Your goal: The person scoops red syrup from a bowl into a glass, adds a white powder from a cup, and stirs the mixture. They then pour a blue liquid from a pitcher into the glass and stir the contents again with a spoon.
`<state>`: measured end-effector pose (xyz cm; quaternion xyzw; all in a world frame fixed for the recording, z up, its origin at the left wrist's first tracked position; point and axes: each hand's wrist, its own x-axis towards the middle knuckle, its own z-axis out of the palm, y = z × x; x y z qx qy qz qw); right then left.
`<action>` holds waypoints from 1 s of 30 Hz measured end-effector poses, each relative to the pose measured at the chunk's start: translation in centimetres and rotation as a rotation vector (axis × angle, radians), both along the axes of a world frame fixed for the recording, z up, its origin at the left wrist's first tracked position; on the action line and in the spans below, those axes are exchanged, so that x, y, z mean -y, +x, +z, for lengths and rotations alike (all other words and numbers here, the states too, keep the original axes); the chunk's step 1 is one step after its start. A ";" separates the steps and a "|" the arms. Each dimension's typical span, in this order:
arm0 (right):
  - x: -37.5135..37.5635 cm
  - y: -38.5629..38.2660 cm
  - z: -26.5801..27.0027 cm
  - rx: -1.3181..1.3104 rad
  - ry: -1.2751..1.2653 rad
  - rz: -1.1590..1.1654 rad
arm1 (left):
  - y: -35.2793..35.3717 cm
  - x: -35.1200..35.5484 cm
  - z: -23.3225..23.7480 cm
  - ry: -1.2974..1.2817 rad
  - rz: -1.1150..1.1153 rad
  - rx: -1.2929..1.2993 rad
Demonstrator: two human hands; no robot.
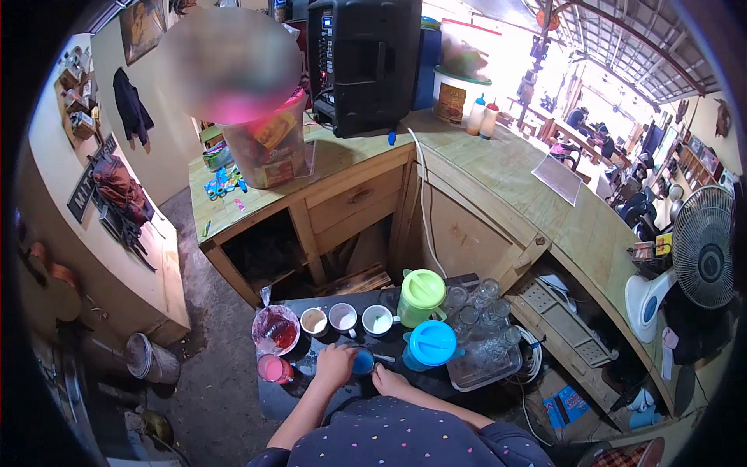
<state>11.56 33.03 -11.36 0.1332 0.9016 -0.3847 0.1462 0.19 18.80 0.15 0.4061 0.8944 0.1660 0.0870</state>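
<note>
A cup of blue liquid (362, 361) stands on the low dark table (276, 401) in front of me. My left hand (335, 366) is closed just left of this cup, with its fingers curled down; what they grip is hidden. On the cup's lower right, my right hand (387, 382) has its fingers pressed together, and I cannot make out what is in them. A spoon handle (384, 358) juts out to the right of the cup. Farther left is a glass of red-pink liquid (275, 369). Behind it sits a bowl with red contents (276, 330).
White cups (342, 317) holding powders line the back of the low table. To the right stand a green lidded pitcher (423, 297), a blue lidded pitcher (431, 345) and a tray (486, 375) of clear glasses. A wooden counter (498, 167) wraps around behind, carrying a speaker (364, 66) and a fan (704, 253).
</note>
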 end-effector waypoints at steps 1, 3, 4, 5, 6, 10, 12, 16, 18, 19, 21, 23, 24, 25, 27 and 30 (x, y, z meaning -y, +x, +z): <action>0.0 0.0 0.0 0.006 -0.002 0.000 | 0.1 0.0 -0.9 -0.068 0.005 0.049; 0.0 0.0 -0.1 0.016 -0.007 -0.002 | 0.2 0.0 -1.3 -0.090 -0.026 0.107; 0.1 -0.1 -0.6 -0.005 -0.006 -0.010 | 0.2 -0.2 -1.0 -0.043 -0.062 0.117; 0.1 -0.1 -0.9 -0.027 -0.004 -0.017 | 0.2 -0.4 -0.8 0.004 -0.098 0.127; 0.1 -0.1 -0.9 -0.050 -0.002 -0.026 | 0.0 -0.5 -0.5 0.063 -0.088 0.088; -0.1 0.0 -0.8 -0.040 0.004 0.008 | -0.1 -0.3 0.0 -0.054 -0.024 -0.062; 0.0 0.1 -1.3 -0.075 -0.008 -0.002 | 0.1 -0.1 -0.2 -0.215 -0.040 -0.058; -0.1 -0.2 -2.0 -0.055 0.015 -0.007 | 0.0 -0.5 -0.2 -0.098 -0.066 0.016; 0.1 -0.1 -1.7 -0.025 0.002 -0.021 | 0.2 -0.3 -0.2 0.009 -0.031 -0.040; 0.0 -0.2 -1.4 -0.024 0.009 -0.017 | 0.0 -0.4 0.0 0.023 -0.019 -0.103; 0.2 -0.1 -1.0 -0.018 0.017 -0.010 | 0.1 -0.3 -0.5 -0.069 -0.024 -0.121; 0.1 0.0 -1.2 -0.018 0.011 -0.004 | -0.1 -0.2 -1.9 -0.271 -0.054 -0.037; 0.1 -0.1 -1.0 -0.020 0.008 -0.002 | -0.2 -0.3 -1.4 -0.196 -0.042 0.018; 0.0 -0.2 -0.9 -0.029 0.005 -0.010 | -0.1 -0.3 -0.8 -0.120 -0.030 0.074; 0.2 0.0 -0.8 -0.040 -0.003 -0.024 | -0.2 -0.5 -0.1 -0.023 0.003 0.090; 0.1 0.0 -0.9 -0.031 0.019 0.008 | -0.3 -0.5 -0.1 -0.064 0.034 -0.029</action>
